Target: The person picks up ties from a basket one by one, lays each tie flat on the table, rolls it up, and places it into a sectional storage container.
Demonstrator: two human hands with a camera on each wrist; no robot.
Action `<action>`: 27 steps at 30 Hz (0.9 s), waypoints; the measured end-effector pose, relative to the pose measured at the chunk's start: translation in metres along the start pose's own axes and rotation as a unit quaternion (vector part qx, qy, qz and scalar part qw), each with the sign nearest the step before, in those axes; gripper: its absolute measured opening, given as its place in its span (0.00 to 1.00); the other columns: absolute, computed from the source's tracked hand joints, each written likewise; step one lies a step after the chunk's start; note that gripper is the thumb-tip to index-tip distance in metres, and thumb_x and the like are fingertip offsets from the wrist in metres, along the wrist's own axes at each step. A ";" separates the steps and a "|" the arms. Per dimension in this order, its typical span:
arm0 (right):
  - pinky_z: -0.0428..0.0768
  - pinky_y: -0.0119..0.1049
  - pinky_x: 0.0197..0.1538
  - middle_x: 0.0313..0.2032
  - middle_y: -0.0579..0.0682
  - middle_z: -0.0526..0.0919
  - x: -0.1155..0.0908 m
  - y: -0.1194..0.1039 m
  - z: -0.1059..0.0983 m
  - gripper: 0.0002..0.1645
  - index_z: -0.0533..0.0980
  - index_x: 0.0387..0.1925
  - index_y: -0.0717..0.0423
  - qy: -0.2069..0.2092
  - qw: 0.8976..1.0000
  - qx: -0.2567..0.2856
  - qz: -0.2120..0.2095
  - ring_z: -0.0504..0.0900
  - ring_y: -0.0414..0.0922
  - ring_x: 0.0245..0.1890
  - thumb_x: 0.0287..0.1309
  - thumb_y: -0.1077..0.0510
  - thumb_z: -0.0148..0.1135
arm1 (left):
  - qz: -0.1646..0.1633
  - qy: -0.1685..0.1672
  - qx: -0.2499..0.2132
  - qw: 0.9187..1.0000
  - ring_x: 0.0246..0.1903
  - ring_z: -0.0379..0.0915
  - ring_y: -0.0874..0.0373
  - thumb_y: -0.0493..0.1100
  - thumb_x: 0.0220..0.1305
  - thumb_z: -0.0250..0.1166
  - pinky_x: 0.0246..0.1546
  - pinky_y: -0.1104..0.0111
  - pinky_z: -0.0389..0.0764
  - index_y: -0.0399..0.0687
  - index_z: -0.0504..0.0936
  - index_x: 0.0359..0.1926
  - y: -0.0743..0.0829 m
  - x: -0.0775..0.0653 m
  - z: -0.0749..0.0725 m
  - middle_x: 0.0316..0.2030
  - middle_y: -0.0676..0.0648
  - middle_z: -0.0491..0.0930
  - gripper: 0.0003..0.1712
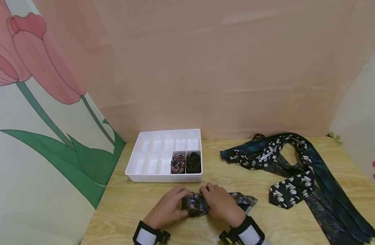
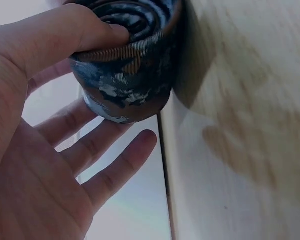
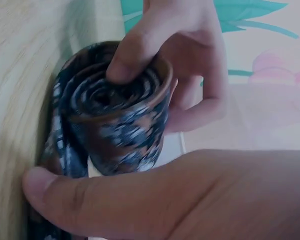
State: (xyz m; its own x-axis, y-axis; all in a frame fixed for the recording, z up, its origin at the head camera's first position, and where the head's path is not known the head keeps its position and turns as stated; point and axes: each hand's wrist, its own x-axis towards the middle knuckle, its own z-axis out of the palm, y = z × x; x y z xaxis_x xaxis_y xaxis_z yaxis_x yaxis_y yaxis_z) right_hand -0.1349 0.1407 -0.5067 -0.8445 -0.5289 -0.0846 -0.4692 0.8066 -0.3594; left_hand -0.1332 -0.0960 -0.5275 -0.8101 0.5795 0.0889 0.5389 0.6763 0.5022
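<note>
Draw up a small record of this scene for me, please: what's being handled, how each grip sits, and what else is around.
Handled: dark patterned tie, partly rolled, tail running off to the right
Left grip: pinches the rolled part, thumb on its spiral end
Right grip: holds the tail beside the roll
Container: white divided tray, beyond the hands
In its front row, right end: pinkish patterned roll and dark green roll, side by side
At right: loose ties, overlapping
Surface: wood-grain table
</note>
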 end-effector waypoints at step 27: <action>0.81 0.50 0.46 0.47 0.50 0.77 -0.016 0.023 0.005 0.41 0.76 0.58 0.55 0.019 0.999 0.027 -0.014 0.76 0.50 0.45 0.41 0.57 0.88 | 0.036 -0.024 -0.001 0.999 0.54 0.76 0.66 0.43 0.59 0.78 0.55 0.70 0.82 0.70 0.80 0.63 0.010 0.009 0.003 0.58 0.58 0.77 0.32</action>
State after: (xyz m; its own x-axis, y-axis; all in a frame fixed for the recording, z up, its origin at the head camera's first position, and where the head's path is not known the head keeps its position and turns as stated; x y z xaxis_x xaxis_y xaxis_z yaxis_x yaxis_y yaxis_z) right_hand -0.1309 0.1664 -0.5185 -0.8409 -0.5398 -0.0383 -0.4792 0.7757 -0.4105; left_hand -0.1347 -0.0824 -0.5240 -0.7577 0.6473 0.0835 0.5946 0.6318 0.4972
